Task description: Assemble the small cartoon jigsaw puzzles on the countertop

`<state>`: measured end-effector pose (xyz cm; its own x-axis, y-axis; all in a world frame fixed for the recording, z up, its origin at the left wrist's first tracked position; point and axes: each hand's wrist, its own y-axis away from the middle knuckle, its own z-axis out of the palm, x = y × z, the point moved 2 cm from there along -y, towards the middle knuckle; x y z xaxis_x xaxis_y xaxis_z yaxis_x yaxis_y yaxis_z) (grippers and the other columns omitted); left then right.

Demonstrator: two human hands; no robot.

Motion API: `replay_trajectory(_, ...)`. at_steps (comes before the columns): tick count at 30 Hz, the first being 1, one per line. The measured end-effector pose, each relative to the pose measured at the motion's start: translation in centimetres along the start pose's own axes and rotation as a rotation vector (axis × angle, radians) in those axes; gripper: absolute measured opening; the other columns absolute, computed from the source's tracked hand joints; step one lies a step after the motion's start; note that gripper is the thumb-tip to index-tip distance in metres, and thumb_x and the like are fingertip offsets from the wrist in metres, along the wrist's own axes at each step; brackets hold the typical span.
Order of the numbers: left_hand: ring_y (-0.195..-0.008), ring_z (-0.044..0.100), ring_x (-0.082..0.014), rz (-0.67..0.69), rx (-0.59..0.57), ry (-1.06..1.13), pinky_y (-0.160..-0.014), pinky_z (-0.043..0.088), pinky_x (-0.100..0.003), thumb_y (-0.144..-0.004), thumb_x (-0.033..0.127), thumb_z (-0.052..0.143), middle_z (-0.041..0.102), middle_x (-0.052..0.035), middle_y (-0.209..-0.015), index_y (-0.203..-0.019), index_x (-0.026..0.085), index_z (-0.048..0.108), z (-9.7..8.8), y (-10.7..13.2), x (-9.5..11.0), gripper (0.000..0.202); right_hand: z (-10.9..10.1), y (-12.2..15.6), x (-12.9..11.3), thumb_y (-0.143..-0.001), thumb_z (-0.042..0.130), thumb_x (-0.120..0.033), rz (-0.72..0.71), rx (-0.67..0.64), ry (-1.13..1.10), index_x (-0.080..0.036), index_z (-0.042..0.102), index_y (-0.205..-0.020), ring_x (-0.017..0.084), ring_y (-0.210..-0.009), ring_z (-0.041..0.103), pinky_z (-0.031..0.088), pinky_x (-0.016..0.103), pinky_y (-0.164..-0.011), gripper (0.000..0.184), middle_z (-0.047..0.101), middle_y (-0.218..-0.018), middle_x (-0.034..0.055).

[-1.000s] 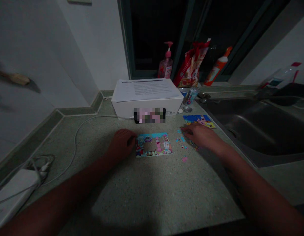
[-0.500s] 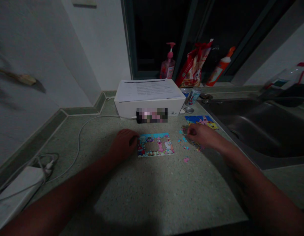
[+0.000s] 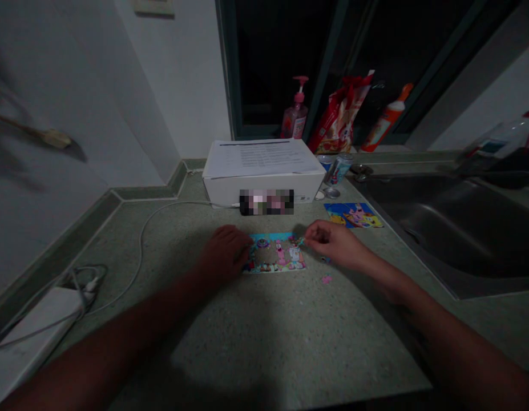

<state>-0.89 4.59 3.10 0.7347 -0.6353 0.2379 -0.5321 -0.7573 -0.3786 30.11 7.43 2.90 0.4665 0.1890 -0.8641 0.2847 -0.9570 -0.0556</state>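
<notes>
Pinching something too small to make out, the right hand (image 3: 333, 240) touches the jigsaw puzzle's (image 3: 275, 256) right edge, while the curled left hand (image 3: 223, 254) rests against its left edge.

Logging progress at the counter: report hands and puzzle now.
Left hand resting on jigsaw puzzle, left edge. Right hand fingertips at its right edge, any held piece unclear. Loose pink piece lies off to the right.

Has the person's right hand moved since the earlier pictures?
Yes: measured against the white box, the right hand has moved left, and it is now at the right edge of the puzzle.
</notes>
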Motion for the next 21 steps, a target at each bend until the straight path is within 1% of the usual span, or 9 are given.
replay_trajectory(3,-0.103,0.076,-0.0246,0.119,0.050,0.041,-0.112,0.057,-0.054,-0.103,0.016,0.058,0.082,-0.0033,-0.107,-0.106,0.029,0.074,0.5,0.2,0.6,0.022,2.5,0.2,-0.8,-0.080,0.076,-0.041,0.012,0.004,-0.096,-0.022,0.071,-0.088,0.017,-0.064,0.058,0.046,0.031,-0.061,0.021,0.066,-0.071,-0.0007)
replay_trajectory(5,-0.101,0.077,-0.0237,0.184,0.110,0.092,-0.108,0.060,-0.053,-0.102,0.017,0.059,0.083,-0.0013,-0.106,-0.105,0.031,0.073,0.8,0.3,0.9,0.020,3.9,0.5,-1.3,-0.081,0.075,-0.041,0.030,-0.003,-0.149,-0.023,0.071,-0.089,0.016,-0.061,0.057,0.045,0.031,-0.059,0.021,0.066,-0.071,-0.0011)
replay_trajectory(9,-0.102,0.079,-0.0225,0.252,0.265,0.174,-0.098,0.066,-0.049,-0.101,0.024,0.066,0.084,0.0006,-0.112,-0.113,0.035,0.071,1.3,0.4,1.5,0.017,6.1,1.0,-2.0,-0.081,0.076,-0.039,0.024,-0.014,-0.193,-0.023,0.071,-0.089,0.016,-0.065,0.060,0.047,0.031,-0.063,0.018,0.068,-0.073,-0.0008)
replay_trajectory(11,-0.103,0.079,-0.0226,0.269,0.290,0.198,-0.095,0.067,-0.047,-0.101,0.025,0.070,0.084,-0.0004,-0.113,-0.116,0.034,0.071,1.3,0.5,1.8,0.017,6.9,1.2,-2.2,-0.082,0.075,-0.038,0.013,-0.021,-0.220,-0.024,0.070,-0.089,0.016,-0.067,0.061,0.049,0.032,-0.065,0.017,0.070,-0.075,-0.0007)
replay_trajectory(12,-0.103,0.079,-0.0225,0.265,0.274,0.209,-0.095,0.067,-0.047,-0.101,0.025,0.071,0.084,-0.0007,-0.113,-0.114,0.033,0.072,1.2,0.5,1.9,0.016,7.2,1.3,-2.4,-0.082,0.075,-0.038,0.004,-0.021,-0.230,-0.024,0.070,-0.089,0.016,-0.068,0.062,0.049,0.032,-0.065,0.017,0.070,-0.075,-0.0007)
replay_trajectory(14,-0.107,0.079,-0.0223,0.231,0.180,0.229,-0.099,0.066,-0.048,-0.102,0.023,0.068,0.084,-0.0012,-0.113,-0.110,0.032,0.073,1.0,0.5,2.1,0.013,7.6,1.3,-2.6,-0.081,0.075,-0.037,-0.012,-0.024,-0.234,-0.024,0.070,-0.090,0.016,-0.068,0.062,0.050,0.032,-0.066,0.016,0.070,-0.076,-0.0007)
replay_trajectory(17,-0.108,0.078,-0.0239,0.155,0.038,0.246,-0.104,0.064,-0.052,-0.105,0.024,0.063,0.084,-0.0019,-0.112,-0.101,0.031,0.073,0.3,0.5,2.5,0.013,7.8,1.4,-2.9,-0.081,0.075,-0.036,-0.023,-0.035,-0.226,-0.024,0.069,-0.089,0.016,-0.067,0.061,0.050,0.032,-0.065,0.015,0.069,-0.075,-0.0011)
replay_trajectory(19,-0.113,0.076,-0.0254,0.098,-0.052,0.246,-0.107,0.062,-0.056,-0.106,0.026,0.060,0.083,-0.0001,-0.117,-0.102,0.035,0.073,0.1,0.5,2.6,0.017,7.8,1.4,-3.0,-0.081,0.075,-0.036,-0.025,-0.043,-0.225,-0.024,0.069,-0.088,0.016,-0.066,0.060,0.049,0.031,-0.064,0.014,0.068,-0.074,-0.0015)
replay_trajectory(21,-0.115,0.075,-0.0255,0.091,-0.084,0.236,-0.108,0.061,-0.056,-0.106,0.026,0.058,0.082,0.0007,-0.120,-0.104,0.037,0.073,0.1,0.6,2.5,0.019,8.0,1.5,-3.0,-0.082,0.074,-0.036,-0.032,-0.048,-0.225,-0.025,0.068,-0.087,0.016,-0.065,0.059,0.048,0.031,-0.062,0.014,0.067,-0.073,-0.0018)
